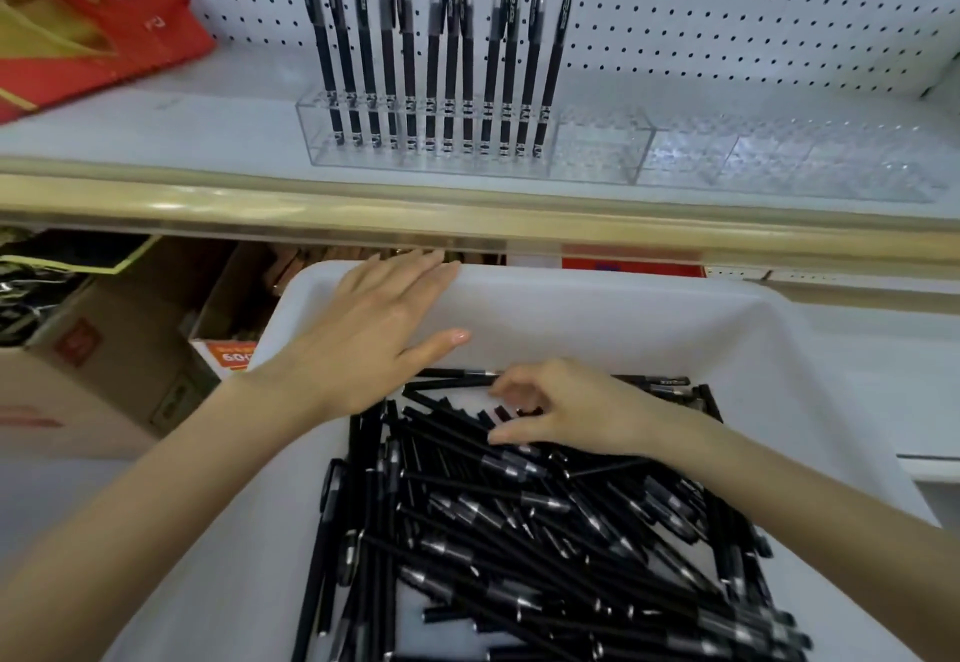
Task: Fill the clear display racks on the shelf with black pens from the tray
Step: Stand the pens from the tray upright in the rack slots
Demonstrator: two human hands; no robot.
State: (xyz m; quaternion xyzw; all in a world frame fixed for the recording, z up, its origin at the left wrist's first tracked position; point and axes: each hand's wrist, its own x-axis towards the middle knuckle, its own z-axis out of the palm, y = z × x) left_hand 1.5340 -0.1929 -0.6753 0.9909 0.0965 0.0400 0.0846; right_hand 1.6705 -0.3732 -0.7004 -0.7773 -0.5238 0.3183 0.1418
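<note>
Under the right hand [576,412], black pens [519,531] fill the tray [623,308]; left hand [374,334] alongside

Even bright light, warped edges

Below-left of the fingers [415,274] of the left hand [363,334], an orange label [232,354] on a box [223,298] shows white digits, perhaps "60". Print on the black pens [519,531] is too blurred to read.

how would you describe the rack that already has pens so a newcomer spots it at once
Find the white shelf above the tray. A row of clear racks runs along it; take the leftmost rack. It alone holds upright black pens, while the racks to its right are empty.
</note>
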